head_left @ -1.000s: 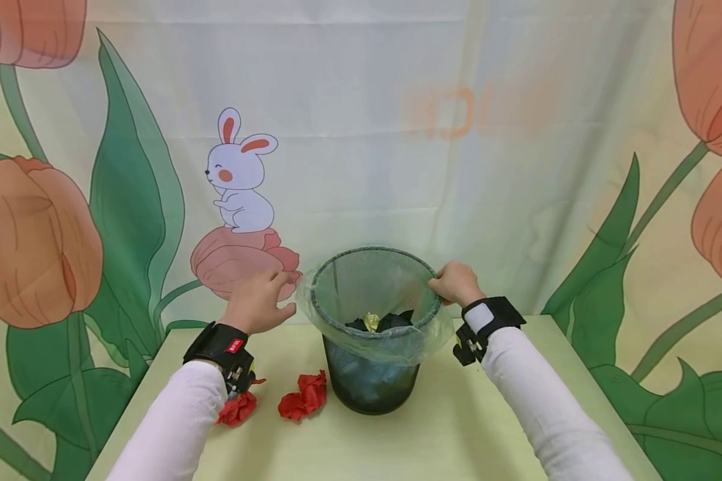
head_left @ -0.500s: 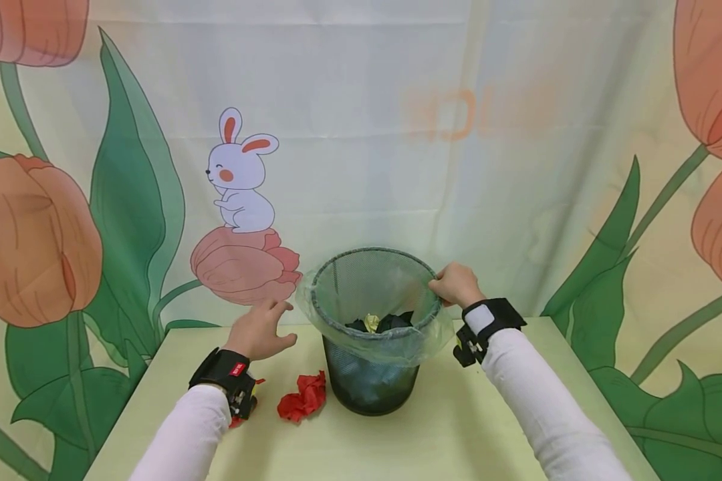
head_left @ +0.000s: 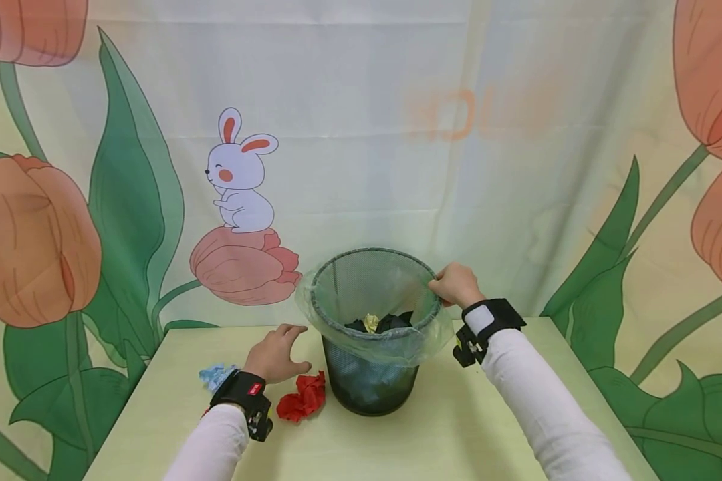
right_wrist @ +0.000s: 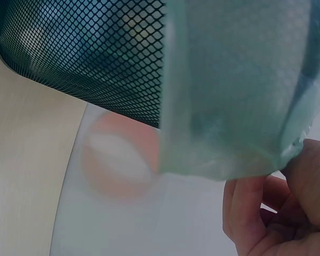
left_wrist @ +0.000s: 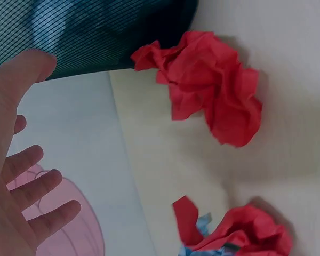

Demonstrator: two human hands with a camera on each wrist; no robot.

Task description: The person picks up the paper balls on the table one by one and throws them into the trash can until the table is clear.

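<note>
A black mesh wastebasket (head_left: 370,387) stands upright, lined with a translucent green bag (head_left: 361,343) folded over its rim. Inside lie crumpled black paper (head_left: 394,322) and a yellow paper ball (head_left: 370,323). My right hand (head_left: 457,284) pinches the lined rim at the right; its fingers curl there in the right wrist view. My left hand (head_left: 277,354) hovers left of the basket, fingers spread, holding nothing. Just beyond its thumb sits a crumpled red paper ball (head_left: 303,397), beside the basket's base. Another red paper ball (left_wrist: 256,232) shows in the left wrist view, mostly hidden by my wrist in the head view.
A crumpled light-blue paper ball (head_left: 216,376) lies on the pale table (head_left: 457,441), left of my left hand. Behind the table hangs a printed curtain (head_left: 361,133) with a rabbit and tulips.
My left hand has moved away from the basket's left rim, down toward the red paper ball, uncovering the light-blue one. My right hand keeps its place on the rim.
</note>
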